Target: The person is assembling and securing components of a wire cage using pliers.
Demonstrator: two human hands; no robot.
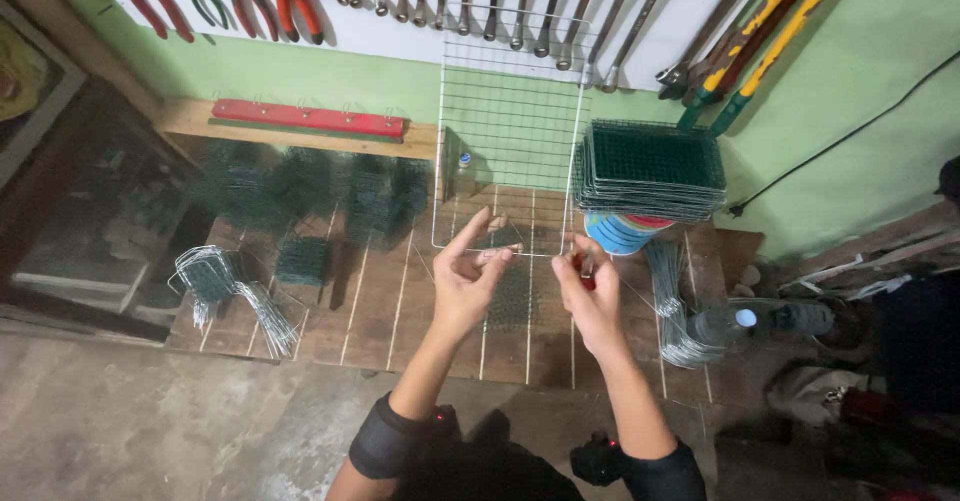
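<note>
Both hands are raised over a slatted wooden pallet [380, 301], working at the lower edge of a white wire grid panel [510, 131] that stands upright, its foot on the boards and its top leaning toward the tool wall [640, 1]. The left hand [465, 281] is partly closed, thumb and fingers pinched near the panel's bottom wire with the index finger pointing up. The right hand [592, 296] is curled shut around a small red-handled tool [583, 273], though the view is too dim to be sure whether it is pliers or a clip tool. The panel's long axis runs vertically, its face turned toward the person, its bottom edge lying across the pallet slats. To do this well, the left pinch should steady the bottom wire just beside the tool's nose, so the grid does not twist or tip, and the tool should meet the wire squarely. A stack of green mesh trays [650, 166] sits on a blue tub [615, 233] just right of the panel; bent wire bundles [235, 286] lie at left.
</note>
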